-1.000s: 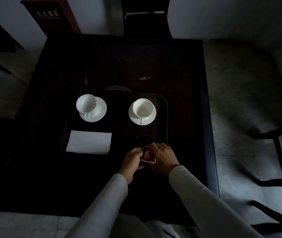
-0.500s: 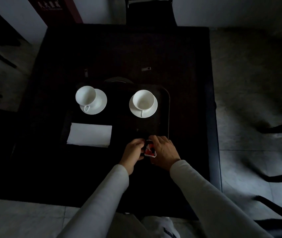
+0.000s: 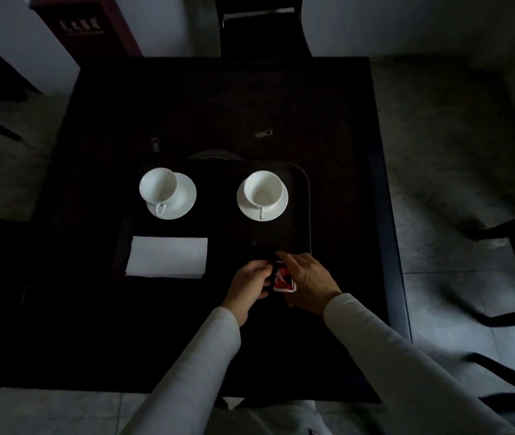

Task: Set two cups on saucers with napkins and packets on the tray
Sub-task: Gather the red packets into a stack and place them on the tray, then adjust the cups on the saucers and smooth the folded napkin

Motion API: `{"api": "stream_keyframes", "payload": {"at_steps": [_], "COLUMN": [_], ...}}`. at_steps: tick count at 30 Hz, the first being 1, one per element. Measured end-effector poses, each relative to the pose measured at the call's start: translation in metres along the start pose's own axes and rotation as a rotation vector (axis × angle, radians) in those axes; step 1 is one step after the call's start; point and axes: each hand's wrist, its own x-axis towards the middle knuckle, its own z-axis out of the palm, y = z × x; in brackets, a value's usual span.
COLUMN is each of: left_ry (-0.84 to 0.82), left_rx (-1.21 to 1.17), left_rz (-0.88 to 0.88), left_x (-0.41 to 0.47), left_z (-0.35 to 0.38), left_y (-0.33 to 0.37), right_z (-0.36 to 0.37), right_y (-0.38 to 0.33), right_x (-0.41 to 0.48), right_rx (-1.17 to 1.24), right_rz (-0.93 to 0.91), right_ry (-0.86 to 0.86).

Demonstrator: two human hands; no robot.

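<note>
A glossy red-and-white packet (image 3: 283,279) was held at the near edge of the dark tray (image 3: 304,183).
The round left cup (image 3: 157,188) and flat white napkin (image 3: 167,257) were seen at left, the right cup (image 3: 262,189) on its saucer (image 3: 276,207); the packet was pinched by the curled left hand (image 3: 250,282) and touched by straight fingers (image 3: 294,260) of the right hand (image 3: 309,282).

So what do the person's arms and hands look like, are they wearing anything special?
Both arms are covered by plain long sleeves, pale grey or off-white in this dim light. The left sleeve and the right sleeve end at the wrists. The left hand and right hand are bare: no gloves, and no watch, ring or marking shows.
</note>
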Motion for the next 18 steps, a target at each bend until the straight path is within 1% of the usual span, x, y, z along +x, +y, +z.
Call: {"api": "stream_keyframes", "payload": {"at_steps": [3, 7, 9, 16, 18], "left_ry": [-0.026, 0.007, 0.035, 0.144, 0.171], "left_rx": [0.03, 0.049, 0.022, -0.118, -0.145], "left_rz": [0.035, 0.123, 0.164, 0.332, 0.367], "left_x": [-0.006, -0.012, -0.016, -0.027, -0.028], "left_z": [-0.014, -0.051, -0.076, -0.174, -0.196], "left_y": [-0.002, 0.006, 0.015, 0.056, 0.067], "right_z": [-0.008, -0.018, -0.027, -0.076, -0.089], "right_y": [-0.007, -0.036, -0.061, -0.154, -0.172], "right_x": [-0.005, -0.004, 0.002, 0.069, 0.098], "right_rx": [0.05, 0.156, 0.216, 0.461, 0.523], "right_rz": [0.007, -0.074, -0.096, -0.137, -0.1], "right_ry": [0.076, 0.319, 0.407, 0.594, 0.607]}}
